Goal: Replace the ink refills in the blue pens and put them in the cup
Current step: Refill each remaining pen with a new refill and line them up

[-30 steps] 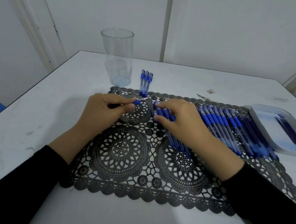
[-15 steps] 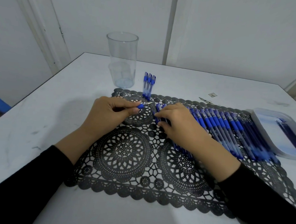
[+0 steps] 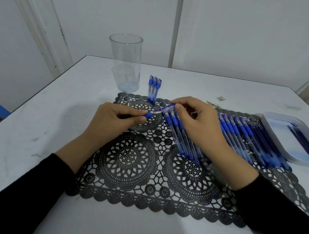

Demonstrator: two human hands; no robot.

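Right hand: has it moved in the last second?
Yes. The right hand has drawn its fingertips up off the row of pens toward the black mat's far edge, and now pinches a clear pen piece there.

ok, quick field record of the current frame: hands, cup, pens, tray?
left hand: grips pen, tip toward right hand
right hand: pinches what looks like a cap
cup: upright, no pens inside
three pens: beside cup, partly on mat
pen row: on mat
tray: far right, holds dark refills
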